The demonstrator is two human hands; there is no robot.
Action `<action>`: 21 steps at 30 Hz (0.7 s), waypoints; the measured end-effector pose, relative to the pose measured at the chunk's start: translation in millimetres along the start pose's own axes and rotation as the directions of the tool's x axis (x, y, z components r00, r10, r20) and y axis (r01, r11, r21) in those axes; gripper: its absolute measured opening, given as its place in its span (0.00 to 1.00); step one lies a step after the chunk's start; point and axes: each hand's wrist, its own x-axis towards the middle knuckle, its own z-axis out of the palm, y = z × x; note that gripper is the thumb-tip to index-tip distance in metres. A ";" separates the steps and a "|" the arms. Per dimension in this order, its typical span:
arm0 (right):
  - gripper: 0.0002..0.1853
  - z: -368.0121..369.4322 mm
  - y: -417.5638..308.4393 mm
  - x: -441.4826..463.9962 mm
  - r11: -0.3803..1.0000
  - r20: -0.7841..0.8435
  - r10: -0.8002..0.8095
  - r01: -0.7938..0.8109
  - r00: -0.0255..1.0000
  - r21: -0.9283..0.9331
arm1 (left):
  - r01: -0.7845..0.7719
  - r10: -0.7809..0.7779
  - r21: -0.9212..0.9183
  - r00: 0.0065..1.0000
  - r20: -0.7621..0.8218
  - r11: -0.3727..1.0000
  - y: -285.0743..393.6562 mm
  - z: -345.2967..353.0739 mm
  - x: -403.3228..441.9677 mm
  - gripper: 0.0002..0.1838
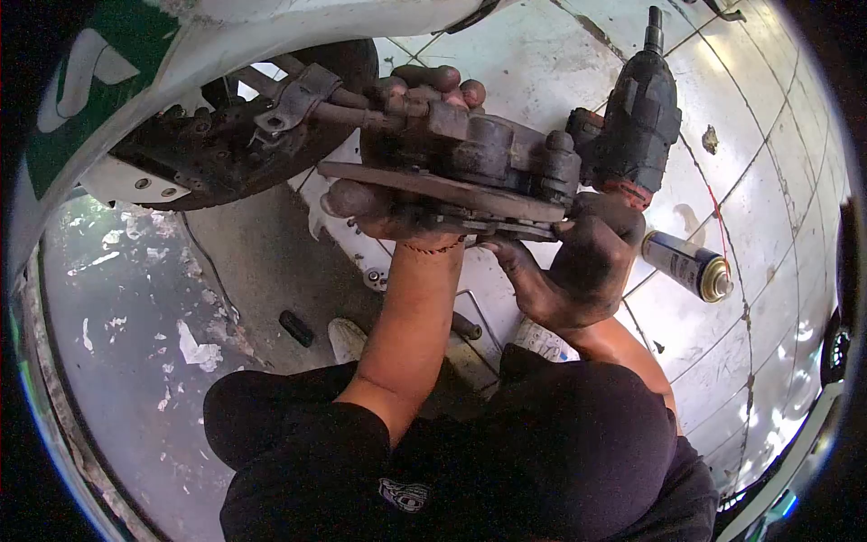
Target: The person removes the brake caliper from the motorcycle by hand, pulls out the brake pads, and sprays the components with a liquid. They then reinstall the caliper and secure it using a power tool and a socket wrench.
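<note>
A dark, greasy brake caliper [488,149] sits over a worn brake disc [442,190] in the upper middle. My left hand [388,212] is wrapped round the disc and caliper from below, with its fingertips showing above the caliper's far side. At the disc's right end is my right hand [587,262], its fingers curled near the caliper's lower edge; the thumb points left under the disc. Metal rods run from the caliper to a bracket [302,99] at the left. What lies between my right fingers and the part is hidden.
A black impact wrench [637,117] rests on the tiled floor beyond my right hand. Right of it lies a spray can [686,262] with a red straw. A tyre [348,72] and white-green bodywork [99,90] fill the upper left. A small black object [296,328] lies lower left.
</note>
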 end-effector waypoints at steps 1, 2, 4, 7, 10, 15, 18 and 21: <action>0.30 1.9 0.7 0.3 0.999 -0.020 -0.023 0.024 1.000 0.035 | 0.015 -0.015 -0.007 1.000 -0.009 1.000 -0.5 -4.0 -1.1 0.41; 0.30 2.9 0.4 0.4 0.999 -0.022 -0.027 0.028 0.999 0.038 | 0.028 -0.028 -0.012 0.999 -0.016 1.000 -0.7 -7.6 -0.5 0.40; 0.30 4.0 -1.6 -0.5 0.999 -0.042 -0.033 0.034 0.999 0.017 | 0.037 -0.037 -0.038 0.999 0.016 0.999 0.7 -10.8 1.8 0.39; 0.31 -1.1 -7.7 1.3 0.998 0.035 -0.030 0.032 0.999 -0.049 | -0.044 0.077 -0.221 0.986 0.144 0.974 -7.2 -8.9 4.9 0.49; 0.29 -2.5 -4.4 -0.9 0.996 0.012 -0.087 0.087 0.996 -0.031 | 0.006 -0.012 -0.063 0.996 -0.093 0.998 -3.4 3.7 0.8 0.31; 0.21 -24.0 -12.0 9.9 0.994 0.068 0.036 -0.042 0.997 0.097 | 0.033 -0.038 -0.197 0.999 -0.022 0.980 -7.0 7.2 8.6 0.21; 0.22 -30.4 -15.9 20.0 0.978 0.156 -0.192 0.203 0.969 -0.053 | 0.036 -0.043 -0.241 0.999 -0.024 0.970 -6.1 5.2 6.4 0.17; 0.20 -26.9 -33.5 30.9 0.981 0.297 0.044 0.015 0.954 -0.192 | 0.020 -0.028 -0.155 0.998 -0.051 0.988 -4.2 10.2 3.5 0.16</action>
